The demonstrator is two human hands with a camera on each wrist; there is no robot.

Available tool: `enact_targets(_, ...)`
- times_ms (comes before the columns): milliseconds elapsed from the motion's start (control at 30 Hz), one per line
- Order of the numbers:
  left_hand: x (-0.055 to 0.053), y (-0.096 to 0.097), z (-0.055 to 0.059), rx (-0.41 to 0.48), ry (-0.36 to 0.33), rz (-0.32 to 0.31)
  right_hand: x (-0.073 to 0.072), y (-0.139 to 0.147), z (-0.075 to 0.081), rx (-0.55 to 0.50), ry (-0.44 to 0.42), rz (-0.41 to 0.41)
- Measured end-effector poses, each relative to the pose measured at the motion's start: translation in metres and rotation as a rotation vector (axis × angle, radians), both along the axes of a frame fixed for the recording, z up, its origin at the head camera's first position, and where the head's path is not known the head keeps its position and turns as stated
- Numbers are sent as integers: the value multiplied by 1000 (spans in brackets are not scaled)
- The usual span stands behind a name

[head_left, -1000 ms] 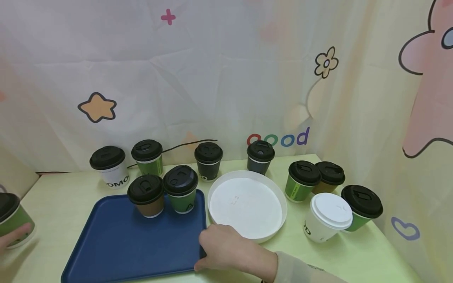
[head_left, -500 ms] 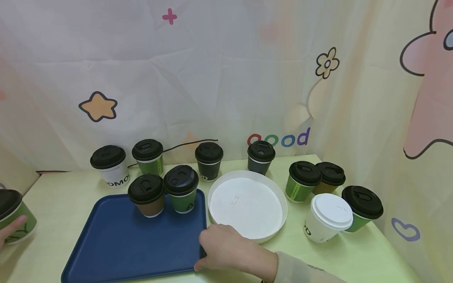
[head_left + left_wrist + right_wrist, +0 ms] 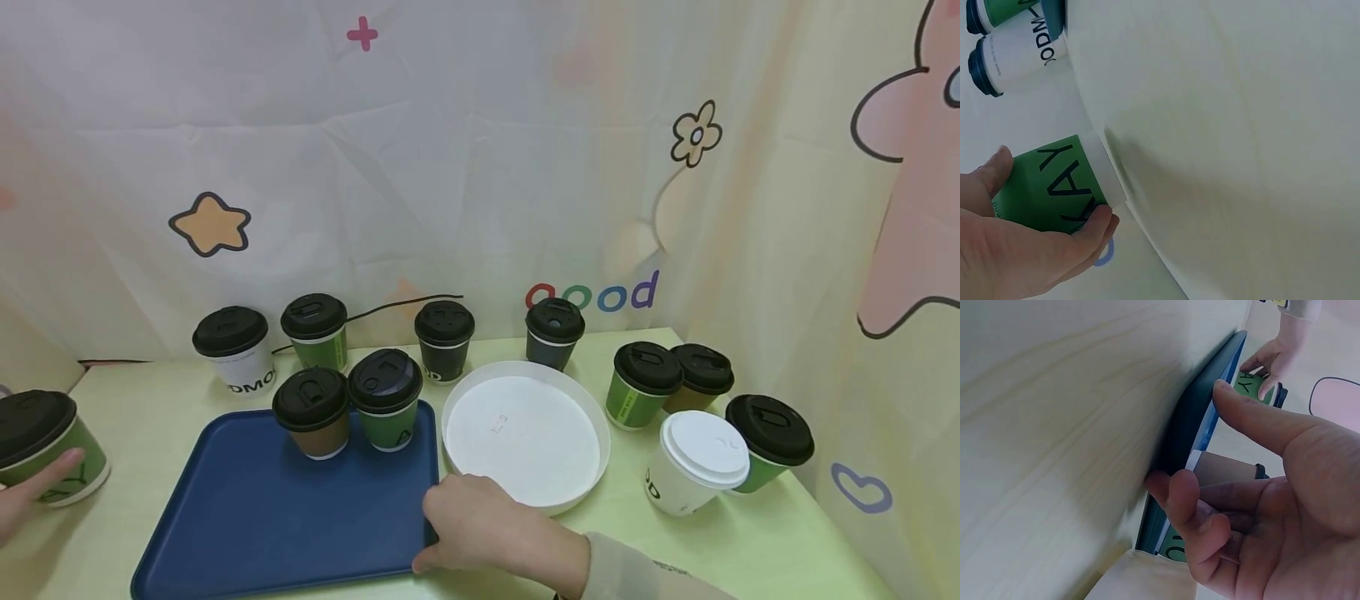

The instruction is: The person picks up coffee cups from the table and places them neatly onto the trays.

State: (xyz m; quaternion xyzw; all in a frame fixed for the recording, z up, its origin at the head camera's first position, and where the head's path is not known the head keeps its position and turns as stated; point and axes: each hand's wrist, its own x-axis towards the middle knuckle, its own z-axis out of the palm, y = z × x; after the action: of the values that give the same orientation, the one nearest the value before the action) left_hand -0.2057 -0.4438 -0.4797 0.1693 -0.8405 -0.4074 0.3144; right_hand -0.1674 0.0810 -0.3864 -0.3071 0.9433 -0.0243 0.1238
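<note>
At the left edge of the head view, my left hand [image 3: 33,496] grips a green paper coffee cup [image 3: 88,458] with a black lid. In the left wrist view its thumb and fingers wrap opposite sides of the cup [image 3: 1047,187]. My right hand [image 3: 487,521] holds the near right corner of the blue tray [image 3: 285,517]; the right wrist view shows the thumb on the tray's rim [image 3: 1194,419] and the fingers curled by its side. On the tray's back part stand a brown cup [image 3: 322,437] and a green cup [image 3: 386,427], both black-lidded.
A round white tray [image 3: 525,437] lies right of the blue one. Behind stand a white cup [image 3: 247,371], a green cup [image 3: 322,352] and two dark cups [image 3: 444,358] [image 3: 551,350]. Several more cups, including a white-lidded one [image 3: 686,479], cluster at the right. A curtain backs the table.
My left hand has moved rightward and slightly up with the green cup, bringing more of it into the head view. The right hand stays on the blue tray, which has not moved.
</note>
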Motion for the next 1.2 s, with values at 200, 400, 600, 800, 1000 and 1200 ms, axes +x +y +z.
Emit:
enact_targets(200, 18, 49, 40, 93, -25, -70, 0, -1, 0, 8, -22, -16)
enact_targets(400, 26, 72, 59, 98, -125, -120, 0, 0, 1, 0, -30, -20)
enact_targets(600, 27, 86, 68, 71, -222, -261, -1, 0, 1, -3, -39, -18)
enact_targets(800, 28, 107, 87, 81, -346, -390, -1, 0, 0, -6, -33, -9)
enact_targets(1000, 30, 123, 95, 67, -400, -470, -1, -1, 0, -8, -24, -6)
enact_targets(1200, 25, 137, 100, 70, -491, -556, -2, 0, 1, -5, -45, -7)
